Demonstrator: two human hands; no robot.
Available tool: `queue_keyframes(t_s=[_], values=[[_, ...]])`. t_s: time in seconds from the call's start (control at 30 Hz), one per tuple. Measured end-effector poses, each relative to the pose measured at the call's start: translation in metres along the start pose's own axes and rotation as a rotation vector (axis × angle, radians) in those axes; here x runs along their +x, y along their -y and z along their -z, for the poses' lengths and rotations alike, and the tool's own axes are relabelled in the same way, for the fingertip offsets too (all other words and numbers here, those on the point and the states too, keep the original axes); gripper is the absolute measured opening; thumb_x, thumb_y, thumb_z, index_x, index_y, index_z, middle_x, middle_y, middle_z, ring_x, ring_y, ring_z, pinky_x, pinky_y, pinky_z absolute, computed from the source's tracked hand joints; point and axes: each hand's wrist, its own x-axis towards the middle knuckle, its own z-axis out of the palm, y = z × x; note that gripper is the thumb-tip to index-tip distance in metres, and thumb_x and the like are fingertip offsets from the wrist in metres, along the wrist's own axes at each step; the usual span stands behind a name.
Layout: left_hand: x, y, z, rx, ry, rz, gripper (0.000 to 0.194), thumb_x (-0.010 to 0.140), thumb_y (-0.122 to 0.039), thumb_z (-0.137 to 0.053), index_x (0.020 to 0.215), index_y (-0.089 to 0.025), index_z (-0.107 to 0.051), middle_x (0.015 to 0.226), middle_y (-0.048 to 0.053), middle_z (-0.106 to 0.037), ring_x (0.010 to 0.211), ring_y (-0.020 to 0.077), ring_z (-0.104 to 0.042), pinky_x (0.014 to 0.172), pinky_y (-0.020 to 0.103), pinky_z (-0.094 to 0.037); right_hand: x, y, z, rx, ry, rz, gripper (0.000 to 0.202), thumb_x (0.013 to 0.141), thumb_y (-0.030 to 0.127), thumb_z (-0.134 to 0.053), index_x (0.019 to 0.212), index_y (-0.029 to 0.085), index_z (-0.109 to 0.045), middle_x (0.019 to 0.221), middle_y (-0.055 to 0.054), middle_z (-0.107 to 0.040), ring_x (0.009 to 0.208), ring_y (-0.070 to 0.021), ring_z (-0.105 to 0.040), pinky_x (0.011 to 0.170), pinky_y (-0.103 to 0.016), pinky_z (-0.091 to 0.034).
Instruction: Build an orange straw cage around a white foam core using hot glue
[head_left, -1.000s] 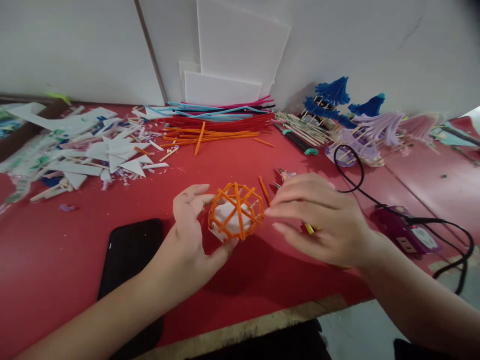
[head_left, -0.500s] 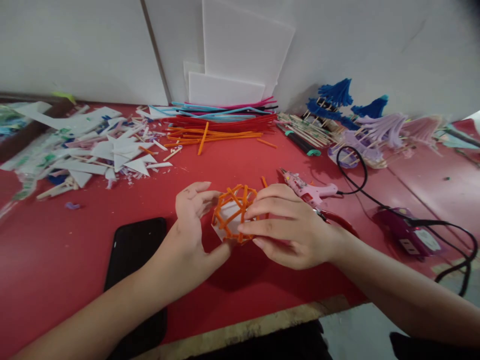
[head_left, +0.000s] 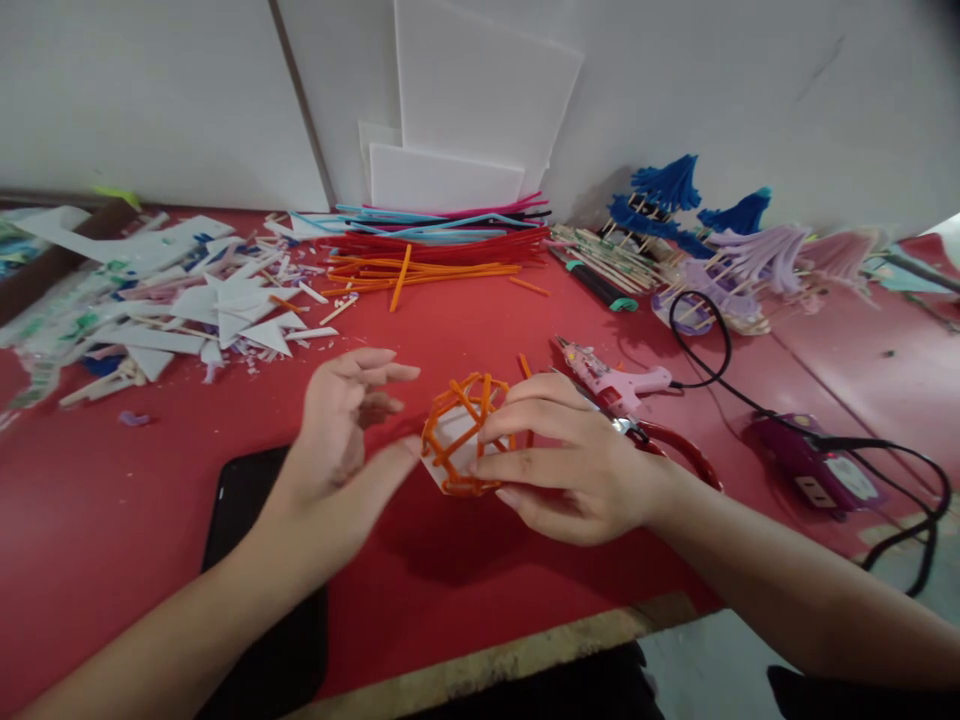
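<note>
One pale wall (head_left: 172, 100) with one dark seam stands beyond the fingers, and one red table (head_left: 450, 590) spreads beneath them, its near edge worn, with a patch of grey floor (head_left: 694, 665) past it. Three white boards (head_left: 487, 80) lean on the wall, straight ahead of the fingers. Far left of them lies one heap of white scraps (head_left: 240, 305), too jumbled to count. Four frilled roof shapes (head_left: 765, 255), two blue, one lilac and one pink, stand far off to their right. Ahead are coloured stems (head_left: 442, 250) in orange, red, blue and pink, too close-packed to count. One black phone (head_left: 240, 505) lies partly under the left forearm, nearer the person than the fingers. The left hand (head_left: 326, 440) has its fingers (head_left: 390, 373) apart, the thumb just beside one orange frame (head_left: 459, 448). This sits between the two hands, a white piece (head_left: 450, 428) within; the fingers of the right hand (head_left: 585, 460) are clamped on its right side. Right of those fingers are one purple power box (head_left: 840, 470), one pair of red-handled scissors (head_left: 694, 448) and one pink glue gun (head_left: 626, 385); just beyond them, one short orange stem (head_left: 525, 367)
</note>
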Motion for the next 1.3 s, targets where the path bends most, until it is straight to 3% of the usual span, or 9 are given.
queue_keyframes(t_s=[0.1,0.27,0.5,0.8,1.1,1.3], values=[[0.011,-0.008,0.002,-0.307,-0.101,0.206,0.028,0.076,-0.017,-0.062,0.103,-0.022,-0.056,0.096,0.001,-0.057,0.062,0.0086,-0.047,0.055,0.02,-0.045,0.0,0.001,0.0,0.006,-0.009,-0.004,0.02,0.083,0.016,-0.057,0.099,0.016,-0.068,0.098,-0.008,-0.07,0.094,-0.0157,-0.062,0.093,-0.036,-0.047],[0.015,-0.019,0.005,-0.575,-0.072,0.288,0.033,0.071,-0.007,-0.059,0.1,-0.024,-0.062,0.096,0.0,-0.058,0.057,0.007,-0.049,0.051,0.018,-0.044,-0.001,0.003,0.0,0.014,-0.02,-0.015,0.019,0.083,0.016,-0.056,0.098,0.016,-0.069,0.096,-0.008,-0.07,0.091,-0.0148,-0.062,0.09,-0.035,-0.048],[0.011,-0.017,0.003,-0.575,-0.01,0.246,0.036,0.072,-0.006,-0.068,0.102,-0.026,-0.064,0.097,-0.002,-0.056,0.062,0.0048,-0.05,0.056,0.013,-0.047,-0.002,0.004,-0.001,0.03,-0.036,-0.039,0.019,0.083,0.016,-0.055,0.098,0.018,-0.067,0.097,-0.006,-0.07,0.091,-0.0145,-0.062,0.09,-0.036,-0.048],[0.012,-0.017,0.004,-0.519,0.028,0.283,0.037,0.074,-0.015,-0.074,0.104,-0.03,-0.059,0.086,-0.005,-0.054,0.054,0.0031,-0.049,0.047,0.011,-0.042,-0.001,0.005,-0.001,0.045,-0.048,-0.048,0.022,0.081,0.013,-0.054,0.098,0.018,-0.067,0.096,-0.006,-0.068,0.091,-0.0146,-0.062,0.09,-0.037,-0.048],[0.012,-0.015,0.002,-0.499,-0.001,0.289,0.025,0.08,-0.021,-0.07,0.102,-0.023,-0.059,0.093,-0.002,-0.06,0.038,-0.0021,-0.039,0.035,0.014,-0.032,-0.001,0.005,0.0,0.05,-0.055,-0.038,0.022,0.08,0.011,-0.054,0.098,0.016,-0.067,0.097,-0.007,-0.066,0.091,-0.0154,-0.06,0.09,-0.037,-0.047],[0.016,-0.008,0.004,-0.52,-0.07,0.392,0.02,0.076,-0.018,-0.073,0.096,-0.021,-0.067,0.069,-0.004,-0.055,0.055,0.0054,-0.048,0.052,0.014,-0.049,-0.001,0.005,-0.002,0.052,-0.058,-0.038,0.022,0.08,0.011,-0.054,0.097,0.016,-0.067,0.096,-0.007,-0.067,0.092,-0.0156,-0.06,0.089,-0.036,-0.048]])
